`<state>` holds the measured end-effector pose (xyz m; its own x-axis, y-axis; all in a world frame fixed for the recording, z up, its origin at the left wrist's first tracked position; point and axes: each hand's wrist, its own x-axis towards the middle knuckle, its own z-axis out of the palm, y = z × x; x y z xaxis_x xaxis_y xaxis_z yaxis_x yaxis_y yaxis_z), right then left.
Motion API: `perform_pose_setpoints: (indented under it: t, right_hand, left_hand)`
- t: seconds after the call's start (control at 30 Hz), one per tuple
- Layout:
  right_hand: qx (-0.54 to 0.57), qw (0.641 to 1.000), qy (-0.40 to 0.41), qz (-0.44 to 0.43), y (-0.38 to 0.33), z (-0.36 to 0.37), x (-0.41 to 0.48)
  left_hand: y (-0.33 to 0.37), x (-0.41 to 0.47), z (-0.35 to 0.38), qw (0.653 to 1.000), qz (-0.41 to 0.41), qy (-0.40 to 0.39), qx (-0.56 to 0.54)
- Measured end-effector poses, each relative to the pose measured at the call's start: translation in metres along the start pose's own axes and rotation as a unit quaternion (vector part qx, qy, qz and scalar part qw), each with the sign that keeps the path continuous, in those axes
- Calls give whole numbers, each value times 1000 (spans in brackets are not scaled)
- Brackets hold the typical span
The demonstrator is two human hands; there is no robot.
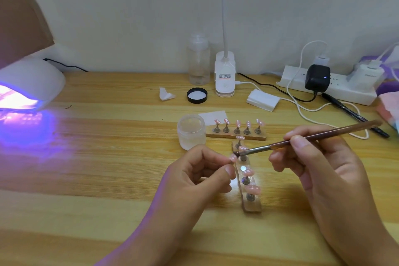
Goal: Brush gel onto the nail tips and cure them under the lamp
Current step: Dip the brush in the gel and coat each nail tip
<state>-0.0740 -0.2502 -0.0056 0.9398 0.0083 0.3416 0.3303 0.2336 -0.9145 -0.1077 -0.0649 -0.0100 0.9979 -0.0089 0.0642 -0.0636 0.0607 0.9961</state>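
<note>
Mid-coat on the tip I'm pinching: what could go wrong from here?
1. The left hand only pinches the nail tip; pressure from the brush could twist it loose.
2. The brush works above the near stand; a slip might smear its tips.
3. The gel jar stands open while the lamp glows; gel may thicken.

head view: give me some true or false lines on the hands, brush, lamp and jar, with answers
1. The right hand holds the brush. True.
2. The left hand lies flat on the table, holding nothing. False: it pinches a pink nail tip at the brush's bristles.
3. The curing lamp is dark. False: it glows violet at the left of the desk.
4. The gel jar stands open, and a black lid lies apart from it, nearer the wall. True.
5. The far holder strip carries five nail tips. True.
</note>
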Motion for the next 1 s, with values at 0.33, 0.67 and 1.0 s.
perform_pose_setpoints:
  t: [0.33,0.67,1.0]
  right_hand:
    - [58,996,56,25,5,-7,6]
    - [70,994,72,43,-1,-3,5]
    - [71,993,77,58,-6,-5,5]
  left_hand:
    - [16,0,3,998,53,17,27]
    - [12,22,9,974,-19,46,220]
    - [6,24,8,937,40,40,346]
